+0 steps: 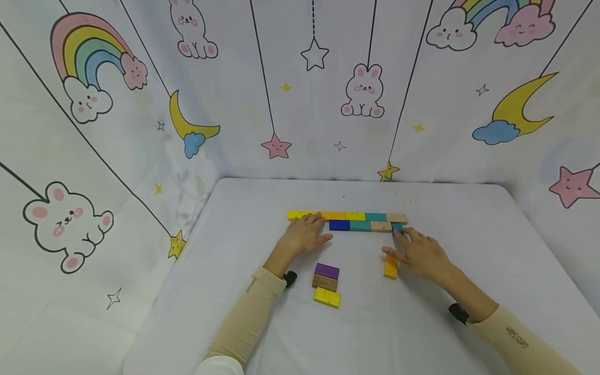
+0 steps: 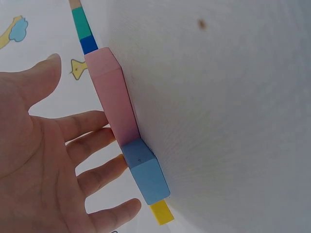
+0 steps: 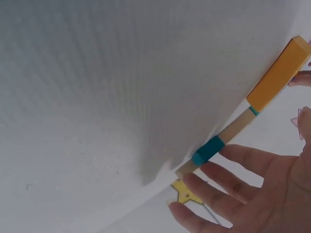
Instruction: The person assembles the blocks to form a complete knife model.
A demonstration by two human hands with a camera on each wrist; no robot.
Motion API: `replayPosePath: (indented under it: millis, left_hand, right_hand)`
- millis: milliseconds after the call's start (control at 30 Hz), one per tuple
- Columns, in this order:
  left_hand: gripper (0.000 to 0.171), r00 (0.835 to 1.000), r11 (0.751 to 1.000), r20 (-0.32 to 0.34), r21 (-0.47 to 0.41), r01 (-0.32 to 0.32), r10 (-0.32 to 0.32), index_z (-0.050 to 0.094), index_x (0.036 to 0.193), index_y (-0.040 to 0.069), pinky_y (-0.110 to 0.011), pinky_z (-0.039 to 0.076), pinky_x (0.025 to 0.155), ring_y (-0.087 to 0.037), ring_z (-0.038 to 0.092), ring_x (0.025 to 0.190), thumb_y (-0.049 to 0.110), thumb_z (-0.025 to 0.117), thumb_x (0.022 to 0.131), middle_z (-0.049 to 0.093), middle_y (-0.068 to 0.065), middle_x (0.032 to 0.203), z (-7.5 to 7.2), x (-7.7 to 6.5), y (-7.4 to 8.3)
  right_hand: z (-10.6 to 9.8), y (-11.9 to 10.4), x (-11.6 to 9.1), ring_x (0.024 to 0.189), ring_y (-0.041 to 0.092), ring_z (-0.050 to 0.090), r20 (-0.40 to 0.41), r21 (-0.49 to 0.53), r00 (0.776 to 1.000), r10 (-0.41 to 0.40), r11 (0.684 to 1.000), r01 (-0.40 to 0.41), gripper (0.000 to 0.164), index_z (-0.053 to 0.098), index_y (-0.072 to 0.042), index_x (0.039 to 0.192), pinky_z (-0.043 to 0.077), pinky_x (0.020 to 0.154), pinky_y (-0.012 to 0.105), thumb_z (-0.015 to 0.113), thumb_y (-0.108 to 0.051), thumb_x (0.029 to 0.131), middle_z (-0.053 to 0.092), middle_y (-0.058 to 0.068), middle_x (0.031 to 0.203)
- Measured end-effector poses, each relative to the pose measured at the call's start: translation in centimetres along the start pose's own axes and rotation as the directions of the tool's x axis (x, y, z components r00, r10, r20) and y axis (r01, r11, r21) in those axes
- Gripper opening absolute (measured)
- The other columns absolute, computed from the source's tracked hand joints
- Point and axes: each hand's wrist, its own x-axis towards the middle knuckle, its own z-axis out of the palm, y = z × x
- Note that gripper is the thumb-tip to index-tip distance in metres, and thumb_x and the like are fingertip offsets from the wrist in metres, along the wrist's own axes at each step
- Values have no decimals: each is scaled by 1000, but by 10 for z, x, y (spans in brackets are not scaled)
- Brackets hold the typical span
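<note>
Coloured wooden blocks lie end to end in a back row [image 1: 335, 215] and a front row [image 1: 361, 226]. My left hand [image 1: 307, 234] is at the rows' left end. In the left wrist view, its nearly straight fingers touch a pink block [image 2: 116, 102] and a light blue block [image 2: 148, 170], which the hand hides in the head view. My right hand [image 1: 424, 255] has extended fingers at a teal-blue block [image 1: 397, 227] at the front row's right end. Its thumb is spread away, just over the far end of an orange block [image 1: 390, 268].
Nearer to me, between the arms, lie a purple block [image 1: 327, 270], a brown block [image 1: 325, 282] and a yellow block [image 1: 327, 297], close together. A white cloth covers the table [image 1: 253, 208]. Behind it hangs a patterned curtain [image 1: 323, 104].
</note>
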Motion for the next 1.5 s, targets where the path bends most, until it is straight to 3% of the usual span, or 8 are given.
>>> replayPosePath:
  millis: [833,1100,1267,1500]
  left_hand:
    - [72,1000,1000,-3,-24,8,-8,37,163,16,-58,25,125,-30,28,157,60,44,107,27,-5,172,-1,-1,3]
    - [72,1000,1000,-8,-3,1,-1,37,163,16,-57,26,125,-30,29,156,60,43,107,28,-5,172,-1,-1,2]
    - [72,1000,1000,-5,-12,6,-6,37,163,16,-57,26,125,-30,29,156,60,44,107,28,-5,172,-2,-1,3]
    - [70,1000,1000,-6,-23,3,-3,38,163,15,-58,26,125,-30,29,156,58,45,107,29,-6,171,-2,-2,2]
  right_hand:
    - [-3,-1,5,126,55,55,-17,37,1000,-13,999,14,75,55,7,145,50,100,67,58,-55,104,51,38,143]
    - [-8,1,-1,142,58,37,39,157,998,42,986,-48,89,43,17,148,36,112,72,52,-60,105,38,39,155]
    - [-15,-2,-15,144,56,37,45,188,999,13,982,-21,85,47,11,150,36,112,71,53,-61,104,37,36,158]
    - [-22,-7,-40,139,51,48,93,257,993,-68,966,42,80,55,-1,149,44,107,69,54,-65,101,44,25,159]
